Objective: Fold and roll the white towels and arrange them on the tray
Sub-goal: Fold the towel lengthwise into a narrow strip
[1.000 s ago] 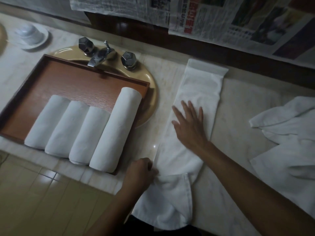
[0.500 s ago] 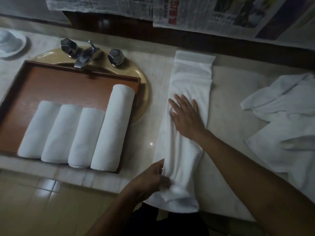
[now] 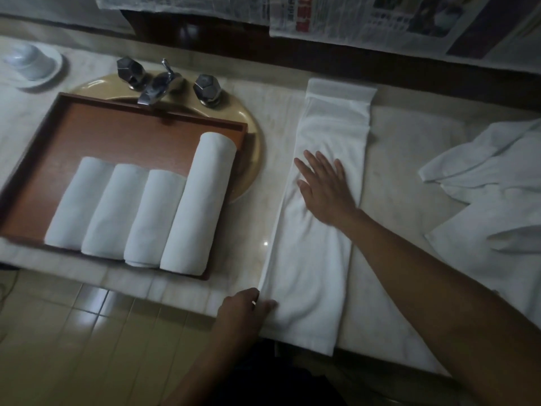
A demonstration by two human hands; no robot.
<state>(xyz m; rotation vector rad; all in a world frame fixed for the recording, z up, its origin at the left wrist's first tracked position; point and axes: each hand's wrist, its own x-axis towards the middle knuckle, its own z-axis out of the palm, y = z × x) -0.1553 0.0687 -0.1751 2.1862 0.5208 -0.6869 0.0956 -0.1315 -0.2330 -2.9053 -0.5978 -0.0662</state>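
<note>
A white towel lies folded into a long narrow strip on the marble counter, running from the back wall to the front edge. My right hand presses flat on its middle with straight fingers. My left hand pinches the strip's near left edge at the counter's front. To the left, a brown wooden tray holds several rolled white towels side by side along its front; the rightmost roll is the longest.
The tray sits over a tan sink with a chrome faucet and two knobs. A loose heap of white towels lies at the right. A white dish with a cup stands far left. Newspaper covers the wall.
The hanging near end of the towel has been folded and drawn flat into the strip. My left hand slid to its near left edge. My right hand stayed pressed on the middle.
</note>
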